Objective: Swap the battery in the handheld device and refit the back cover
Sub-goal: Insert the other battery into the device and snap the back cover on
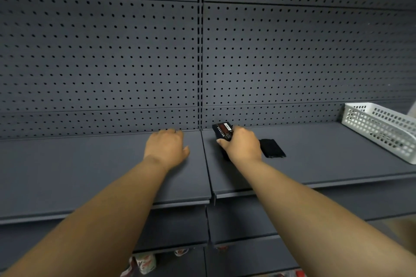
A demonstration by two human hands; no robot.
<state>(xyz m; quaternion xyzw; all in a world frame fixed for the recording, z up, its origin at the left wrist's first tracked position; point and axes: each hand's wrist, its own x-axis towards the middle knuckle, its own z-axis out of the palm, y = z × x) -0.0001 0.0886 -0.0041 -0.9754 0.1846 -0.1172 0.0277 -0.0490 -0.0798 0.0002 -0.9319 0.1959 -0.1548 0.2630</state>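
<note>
My right hand (pixel 242 145) grips a black battery (pixel 222 131) with a red label, tilted up near the back of the dark grey shelf (pixel 315 159). A dark edge under the hand may be the handheld device; the hand hides most of it. A flat black rectangular piece (pixel 272 148), probably the back cover, lies on the shelf just right of that hand. My left hand (pixel 166 147) rests palm down on the shelf to the left, fingers curled, holding nothing that I can see.
A white perforated plastic basket (pixel 380 128) stands at the right end of the shelf. A dark pegboard wall (pixel 135 51) rises behind. Lower shelves sit below, with colourful packages (pixel 146 262) at the bottom.
</note>
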